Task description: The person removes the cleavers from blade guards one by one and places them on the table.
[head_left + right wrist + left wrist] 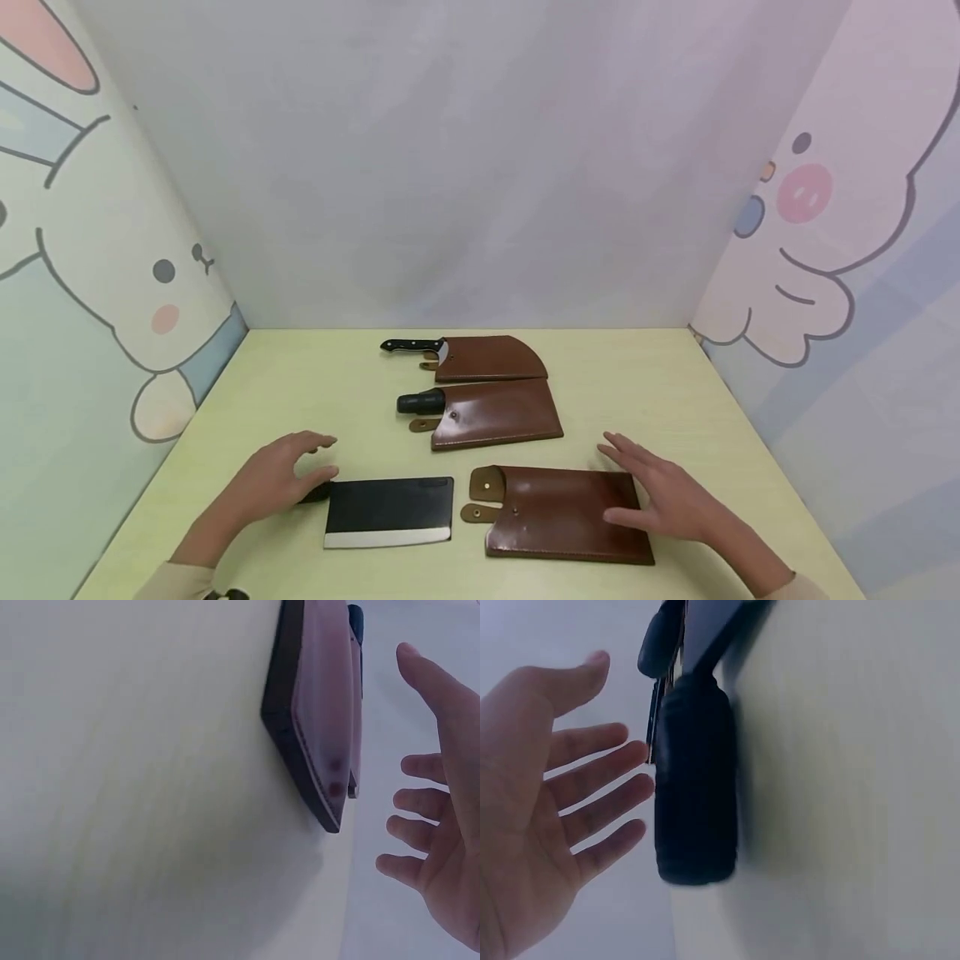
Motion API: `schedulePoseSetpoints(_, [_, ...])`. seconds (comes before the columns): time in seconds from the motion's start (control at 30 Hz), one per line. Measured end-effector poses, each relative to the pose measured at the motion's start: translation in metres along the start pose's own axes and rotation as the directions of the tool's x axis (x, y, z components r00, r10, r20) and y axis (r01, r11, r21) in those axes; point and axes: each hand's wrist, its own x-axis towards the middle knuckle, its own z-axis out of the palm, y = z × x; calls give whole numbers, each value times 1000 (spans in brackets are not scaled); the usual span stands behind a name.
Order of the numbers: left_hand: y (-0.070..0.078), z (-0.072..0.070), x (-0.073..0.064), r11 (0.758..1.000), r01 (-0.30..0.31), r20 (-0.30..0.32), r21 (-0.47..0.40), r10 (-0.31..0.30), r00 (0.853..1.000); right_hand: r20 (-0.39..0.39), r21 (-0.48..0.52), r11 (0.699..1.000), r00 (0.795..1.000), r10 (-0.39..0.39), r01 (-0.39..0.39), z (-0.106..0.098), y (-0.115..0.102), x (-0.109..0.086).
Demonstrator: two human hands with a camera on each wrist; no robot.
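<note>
A bare cleaver (pixel 390 508) lies flat at the front left, its dark blade pointing right and its pale cutting edge toward me. My left hand (pixel 281 471) hovers over its black handle (pixel 696 780), fingers apart and relaxed, holding nothing. To the right of the blade lies a brown leather sheath (pixel 562 512), its strap and flap on the left side. My right hand (pixel 663 496) is spread above the sheath's right end. In the right wrist view the fingers of that hand (pixel 442 817) are extended, with a gap between them and the sheath (pixel 322 697).
Two sheathed knives lie farther back on the pale yellow table (pixel 637 383): one with a round black handle (pixel 495 412), and behind it one with a riveted black handle (pixel 491 358). A grey-white wall (pixel 465 167) stands behind, with cartoon-printed panels (pixel 862 250) at both sides.
</note>
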Motion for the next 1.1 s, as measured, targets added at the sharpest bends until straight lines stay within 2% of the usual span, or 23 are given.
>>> schedulePoseSetpoints(0.17, [14, 7, 24, 999, -33, -69, 28, 35, 997, -35, 12, 1000, 999, 7, -7, -6, -1, 22])
schedulePoseSetpoints(0.37, [29, 16, 51, 999, -36, -64, 29, 38, 997, -47, 49, 998, 998, 42, -39, -3, -1, 46])
schedulePoseSetpoints(0.6, [40, 26, 83, 999, -33, 11, -4, 33, 999, -9, 83, 996, 1000, 17, -16, 2, 4, 77])
schedulePoseSetpoints(0.7, [41, 31, 96, 998, -63, 35, -29, 64, 997, 30, 91, 996, 1000, -4, 1, 4, 7, 90])
schedulePoseSetpoints(0.9, [40, 39, 119, 986, -143, 116, -91, 153, 981, 141, 140, 990, 989, -41, 21, 10, 11, 117])
schedulePoseSetpoints(1.1, [42, 46, 135, 987, -115, 205, -108, 136, 969, 216, 157, 987, 974, -72, 38, 19, 16, 138])
